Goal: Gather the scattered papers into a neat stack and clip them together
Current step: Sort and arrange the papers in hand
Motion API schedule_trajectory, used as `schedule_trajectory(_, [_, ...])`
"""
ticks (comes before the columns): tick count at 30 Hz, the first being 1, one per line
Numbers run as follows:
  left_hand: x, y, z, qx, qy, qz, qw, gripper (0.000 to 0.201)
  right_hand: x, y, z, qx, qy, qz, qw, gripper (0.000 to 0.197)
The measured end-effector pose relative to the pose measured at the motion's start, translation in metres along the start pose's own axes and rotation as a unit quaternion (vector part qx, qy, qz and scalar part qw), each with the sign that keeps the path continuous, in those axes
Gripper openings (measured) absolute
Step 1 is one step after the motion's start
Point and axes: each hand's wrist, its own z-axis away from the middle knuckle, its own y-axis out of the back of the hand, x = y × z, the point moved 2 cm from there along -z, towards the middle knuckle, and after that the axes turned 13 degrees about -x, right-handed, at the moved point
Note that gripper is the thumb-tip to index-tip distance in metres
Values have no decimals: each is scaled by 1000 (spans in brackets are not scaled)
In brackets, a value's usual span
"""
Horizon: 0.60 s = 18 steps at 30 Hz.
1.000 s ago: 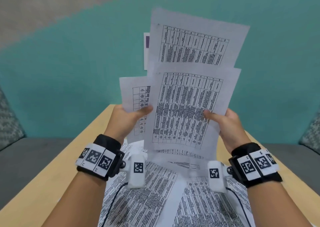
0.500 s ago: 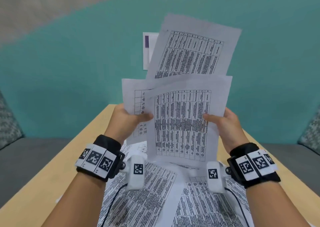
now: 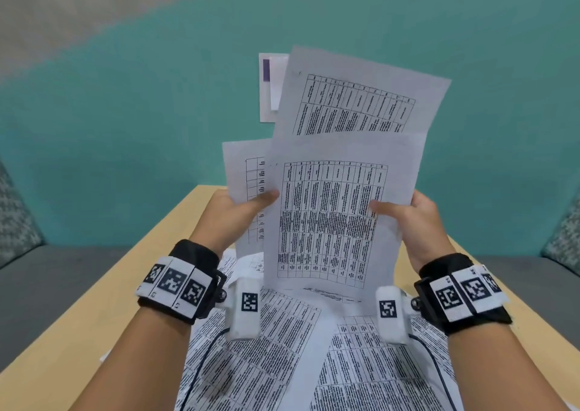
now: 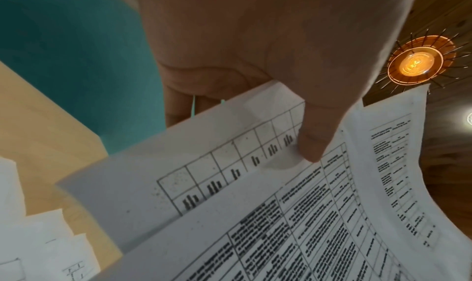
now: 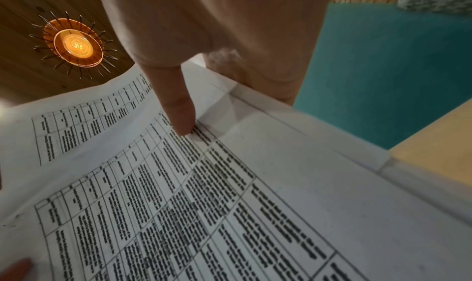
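Held sheets: a loose, fanned bunch of thin white printed papers [image 3: 332,222] with black grid tables, raised upright above the table; edges misaligned, one sheet poking out left, another leaning up and right.
Paper texture: flimsy and matte; in the left wrist view the sheets [image 4: 255,214] bow in a curve.
Left hand: the left hand [image 3: 229,219] pinches the left edge of the bunch, thumb flat on the printed face, fingers behind.
Left hand close up: the thumb [image 4: 314,144] presses on a table cell.
Right hand: the right hand [image 3: 417,222] clasps the right edge the same way, thumb on the front sheet.
Right hand close up: the thumb [image 5: 178,113] lies along a column of text on the papers [image 5: 204,204].
Sheets lying flat: more white printed pages [image 3: 266,357] overlap untidily on the table below the wrists.
Table: a pale yellow wooden table [image 3: 94,310], smooth and matte.
Wristbands: black straps with white square-coded tags [image 3: 179,282] and white camera pods with thin black cables.
Behind: teal wall [image 3: 125,128] with a white and purple notice [image 3: 270,87], partly hidden by the raised sheets.
Overhead: a round orange lamp [image 4: 416,63] with wire spokes on a wooden ceiling.
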Motion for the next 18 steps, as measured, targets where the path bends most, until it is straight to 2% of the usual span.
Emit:
schedule_trajectory(5, [-3, 2, -1, 0, 22, -40, 999, 24, 2, 1, 0, -10, -4, 2, 1000, 45])
schedule_trajectory(8, [-8, 3, -1, -6, 55, -53, 997, 55, 5, 3, 0, -14, -12, 6, 1000, 45])
schedule_trajectory(10, [-8, 2, 0, -15, 66, -58, 996, 63, 7, 3, 0, -12, -11, 4, 1000, 47])
schedule_trajectory(14, [-5, 0, 1, -8, 48, -48, 998, 26, 8, 2, -1, -13, -18, 10, 1000, 39])
schedule_trajectory(18, [-5, 0, -1, -2, 39, -33, 999, 20, 5, 0, 1, -11, -15, 9, 1000, 37])
